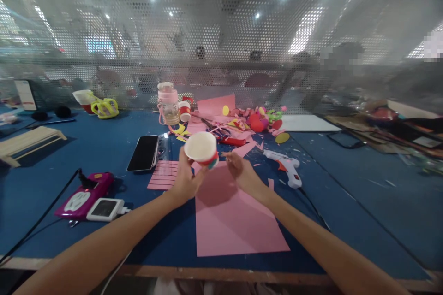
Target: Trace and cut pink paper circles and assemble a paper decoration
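Observation:
My left hand [184, 179] is closed round a white paper cup [201, 148] with red and green print, tilted so its open mouth faces me, held above a pink paper sheet [230, 221]. My right hand [240, 169] hovers just right of the cup with its fingers pinched together; whatever they hold is too small to make out. Both forearms reach in from the near edge of the blue table [363, 203].
A black phone [143, 152] and a cut pink strip sheet [164, 175] lie left of the cup. A white glue gun [287, 166] lies to the right. Paper scraps and scissors [242, 124], a pink bottle [168, 103], a pink power strip [85, 196] and a perforated screen [221, 46] surround the area.

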Tool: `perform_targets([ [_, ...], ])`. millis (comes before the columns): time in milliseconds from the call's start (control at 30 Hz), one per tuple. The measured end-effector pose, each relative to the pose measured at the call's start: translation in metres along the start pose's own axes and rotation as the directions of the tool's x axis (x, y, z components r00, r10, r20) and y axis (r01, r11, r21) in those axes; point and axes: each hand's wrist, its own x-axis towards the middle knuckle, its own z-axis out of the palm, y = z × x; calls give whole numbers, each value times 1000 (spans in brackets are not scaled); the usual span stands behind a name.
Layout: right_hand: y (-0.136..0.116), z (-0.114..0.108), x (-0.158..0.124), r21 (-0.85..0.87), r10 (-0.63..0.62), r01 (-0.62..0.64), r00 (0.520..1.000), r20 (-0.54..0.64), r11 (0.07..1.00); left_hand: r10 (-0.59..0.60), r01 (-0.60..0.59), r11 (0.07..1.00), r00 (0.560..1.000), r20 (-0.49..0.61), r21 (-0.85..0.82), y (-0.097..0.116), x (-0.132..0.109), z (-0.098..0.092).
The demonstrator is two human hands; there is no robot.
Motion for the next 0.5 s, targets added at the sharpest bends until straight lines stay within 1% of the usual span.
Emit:
perform_targets([
  [33,-2,-3,11,-14,40,-41,998,-47,999,-73,67,994,995,-74,-82,-4,4,0],
  [67,-5,-4,23,-53,41,-46,996,-82,998,-135,116,984,981,-139,-136,-7,7,0],
  [100,-9,-3,35,-105,10,-19,996,-86,994,-188,157,975,960,-209,-157,-11,11,-1],
  [133,-14,-1,49,-174,-27,16,998,-62,985,-233,195,968,935,-269,-160,-14,14,-2],
  [167,-18,4,63,-266,-65,64,998,3,962,-268,225,960,911,-313,-167,-18,16,-4],
  [200,-23,11,76,-360,-78,102,994,81,928,-291,246,954,892,-345,-169,-21,18,-5],
  [267,-28,28,102,-394,-83,143,983,164,908,-307,266,951,874,-376,-159,-26,19,-7],
  [367,-28,53,131,-429,-64,174,964,258,887,-305,268,952,870,-386,-147,-30,19,-9],
  [433,-23,65,144,-451,-28,176,948,316,875,-310,268,950,866,-392,-161,-31,19,-8],
  [500,-19,71,153,-465,12,172,930,367,869,-317,268,947,858,-403,-176,-29,20,-8],
])
